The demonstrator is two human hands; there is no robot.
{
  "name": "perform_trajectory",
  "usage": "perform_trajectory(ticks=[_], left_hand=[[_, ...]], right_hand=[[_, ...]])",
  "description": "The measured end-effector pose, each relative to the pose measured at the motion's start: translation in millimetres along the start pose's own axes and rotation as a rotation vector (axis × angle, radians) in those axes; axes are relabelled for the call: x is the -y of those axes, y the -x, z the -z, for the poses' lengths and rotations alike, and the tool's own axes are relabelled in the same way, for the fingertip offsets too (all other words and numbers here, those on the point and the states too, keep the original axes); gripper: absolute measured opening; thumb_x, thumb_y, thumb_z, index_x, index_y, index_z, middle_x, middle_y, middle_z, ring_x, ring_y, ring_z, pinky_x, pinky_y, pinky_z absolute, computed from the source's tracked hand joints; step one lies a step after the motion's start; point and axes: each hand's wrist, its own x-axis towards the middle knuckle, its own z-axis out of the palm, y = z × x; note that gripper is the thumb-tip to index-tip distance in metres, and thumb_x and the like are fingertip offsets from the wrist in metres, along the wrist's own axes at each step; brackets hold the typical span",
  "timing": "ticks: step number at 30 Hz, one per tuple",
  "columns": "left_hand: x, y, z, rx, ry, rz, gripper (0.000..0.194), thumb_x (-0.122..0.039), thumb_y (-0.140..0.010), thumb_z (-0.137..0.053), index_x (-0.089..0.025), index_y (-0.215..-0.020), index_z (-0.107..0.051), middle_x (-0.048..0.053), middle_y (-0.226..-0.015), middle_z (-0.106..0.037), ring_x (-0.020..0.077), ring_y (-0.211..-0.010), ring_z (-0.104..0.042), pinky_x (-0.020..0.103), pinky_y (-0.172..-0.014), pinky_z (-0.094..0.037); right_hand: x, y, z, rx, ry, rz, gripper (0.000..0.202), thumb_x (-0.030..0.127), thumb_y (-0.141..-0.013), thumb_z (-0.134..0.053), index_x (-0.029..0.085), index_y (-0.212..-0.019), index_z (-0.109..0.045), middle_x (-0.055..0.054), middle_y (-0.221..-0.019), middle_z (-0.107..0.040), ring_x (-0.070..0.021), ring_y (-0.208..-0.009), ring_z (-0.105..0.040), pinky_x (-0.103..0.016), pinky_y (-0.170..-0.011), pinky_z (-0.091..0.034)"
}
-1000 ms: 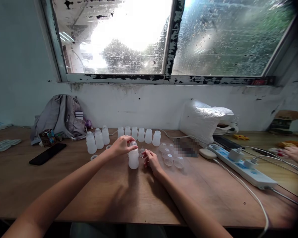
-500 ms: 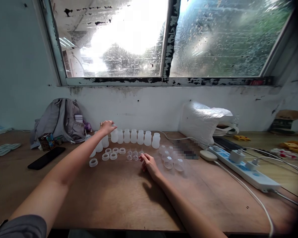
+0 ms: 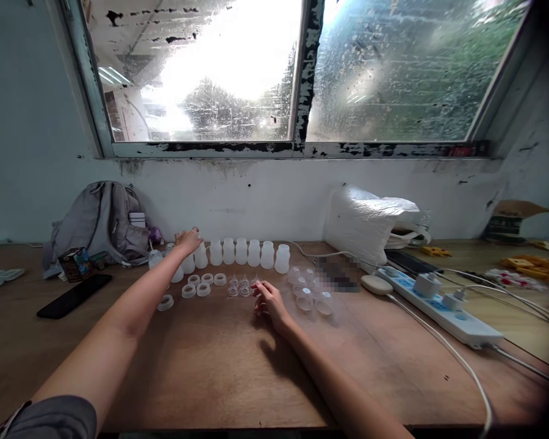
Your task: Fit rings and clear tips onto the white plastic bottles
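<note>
Left grip (image 3: 188, 241) near frosted, waisted bottles (image 3: 229, 252) | right grip (image 3: 269, 303) near clear nipples (image 3: 244, 288)

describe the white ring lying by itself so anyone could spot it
Below the window, on the wooden table, a row of white bottles stands near the wall. In front of them lies a cluster of five white rings. The wanted ring lies alone, left of that cluster and nearer the table's front edge.

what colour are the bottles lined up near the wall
The bottles are frosted, translucent white, seen in the head view.
</note>
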Motion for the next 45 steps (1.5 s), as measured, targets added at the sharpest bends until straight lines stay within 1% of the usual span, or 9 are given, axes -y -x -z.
perform_trajectory(ticks=[16, 18, 20, 22, 25, 29, 35, 39, 45], left_hand=[[-13, 22, 11.3, -0.096, 0.004, -0.146, 0.048, -0.037, -0.078, -0.042, -0.015, -0.121, -0.035, 0.015, -0.112, -0.053, 0.0289, -0.108, -0.044, 0.043, -0.089, -0.028], [-14, 40, 14.7, -0.15, 0.048, -0.23, 0.043, -0.036, -0.081, -0.038, -0.017, -0.12, -0.036, 0.011, -0.116, -0.051, 0.0243, -0.109, -0.043, 0.037, -0.09, -0.031], [-12, 66, 14.5, -0.207, 0.16, -0.43, 0.036, -0.035, -0.082, -0.035, -0.018, -0.112, -0.043, 0.008, -0.112, -0.053, 0.0205, -0.104, -0.048, 0.03, -0.086, -0.035], [-7, 99, 9.8, -0.127, 0.227, -0.584, 0.033, -0.036, -0.082, -0.035, -0.02, -0.109, -0.046, 0.006, -0.104, -0.057, 0.018, -0.092, -0.054, 0.027, -0.079, -0.04], [5, 145, -3.3, -0.046, 0.237, -0.664, 0.034, -0.035, -0.082, -0.036, -0.021, -0.112, -0.044, 0.005, -0.104, -0.057, 0.0174, -0.091, -0.054, 0.027, -0.077, -0.042], [20, 181, -23.5, -0.042, 0.164, -0.625, 0.032, -0.031, -0.081, -0.037, -0.02, -0.109, -0.048, 0.007, -0.106, -0.056, 0.0203, -0.097, -0.051, 0.031, -0.084, -0.038], [37, 189, -41.0, -0.05, 0.1, -0.473, 0.032, -0.031, -0.079, -0.04, -0.022, -0.108, -0.05, 0.007, -0.108, -0.056, 0.0236, -0.101, -0.049, 0.039, -0.088, -0.031], [41, 192, -44.4, -0.065, 0.128, -0.442, 0.03, -0.032, -0.079, -0.04, -0.023, -0.104, -0.053, 0.007, -0.109, -0.056, 0.0233, -0.102, -0.048, 0.04, -0.089, -0.029], [46, 190, -51.6, -0.099, 0.151, -0.289, 0.032, -0.025, -0.082, -0.032, -0.026, -0.107, -0.051, 0.007, -0.114, -0.053, 0.0229, -0.108, -0.043, 0.045, -0.092, -0.026]], right_hand=[[-3, -2, 3, -0.012, 0.016, 0.021, 0.031, 0.046, -0.071, -0.047, 0.017, -0.079, -0.052, 0.002, -0.068, -0.048, -0.0046, -0.037, -0.044, -0.017, -0.03, -0.033], [-3, -2, 5, -0.037, 0.03, 0.029, 0.03, 0.046, -0.071, -0.047, 0.017, -0.08, -0.051, 0.002, -0.068, -0.049, -0.0051, -0.038, -0.044, -0.018, -0.031, -0.033], [-4, -4, 7, -0.079, 0.081, 0.04, 0.028, 0.045, -0.072, -0.046, 0.018, -0.08, -0.051, 0.002, -0.067, -0.049, -0.0061, -0.039, -0.044, -0.019, -0.032, -0.033], [-6, -7, 11, -0.147, 0.205, 0.085, 0.025, 0.041, -0.073, -0.045, 0.018, -0.078, -0.051, 0.001, -0.066, -0.051, -0.0079, -0.042, -0.046, -0.021, -0.036, -0.035], [-11, -11, 15, -0.232, 0.534, 0.268, 0.014, 0.029, -0.073, -0.046, 0.017, -0.075, -0.053, -0.002, -0.07, -0.054, -0.0121, -0.058, -0.051, -0.025, -0.054, -0.042], [-17, -12, 18, -0.201, 0.918, 0.414, 0.02, 0.018, -0.072, -0.046, 0.017, -0.086, -0.059, -0.007, -0.086, -0.056, -0.0175, -0.083, -0.05, -0.029, -0.076, -0.039], [-23, -9, 18, -0.048, 1.114, 0.322, 0.032, 0.024, -0.074, -0.048, 0.022, -0.104, -0.059, -0.008, -0.115, -0.051, -0.0247, -0.109, -0.039, -0.038, -0.089, -0.029], [-24, -9, 18, -0.025, 1.112, 0.309, 0.034, 0.026, -0.076, -0.047, 0.024, -0.108, -0.056, -0.008, -0.116, -0.051, -0.0248, -0.111, -0.039, -0.041, -0.09, -0.026], [-22, -8, 19, -0.068, 1.032, 0.348, 0.026, 0.021, -0.074, -0.047, 0.021, -0.096, -0.06, -0.006, -0.101, -0.057, -0.0205, -0.099, -0.048, -0.033, -0.084, -0.033]])
